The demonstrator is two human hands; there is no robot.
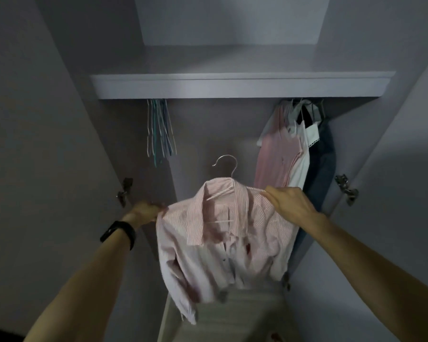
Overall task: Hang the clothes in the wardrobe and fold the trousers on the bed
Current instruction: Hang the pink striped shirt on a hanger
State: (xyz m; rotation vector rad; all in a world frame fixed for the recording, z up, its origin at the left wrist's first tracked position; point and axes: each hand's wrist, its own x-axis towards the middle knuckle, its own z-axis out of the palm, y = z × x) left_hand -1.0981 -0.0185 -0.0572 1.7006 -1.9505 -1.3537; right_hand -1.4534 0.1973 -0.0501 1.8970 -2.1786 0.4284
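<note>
Your left hand and right hand each pinch one shoulder of striped shirt on hanger, mid-wardrobe, below shelf. Keep your pull level; raise hook to rail, hidden behind shelf edge. One shirt, one hanger held; spare hangers bunched at left end, uncountable; hung clothes at right end, at least four.

Wardrobe interior: grey panels, dimly lit. One shelf spans the top. Both doors stand open on metal hinges.

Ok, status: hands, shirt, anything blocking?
Left hand, right hand each grip a shirt shoulder. Shirt on hanger, not yet hung, below shelf. Spare hangers left, hung clothes right, gap between.
</note>
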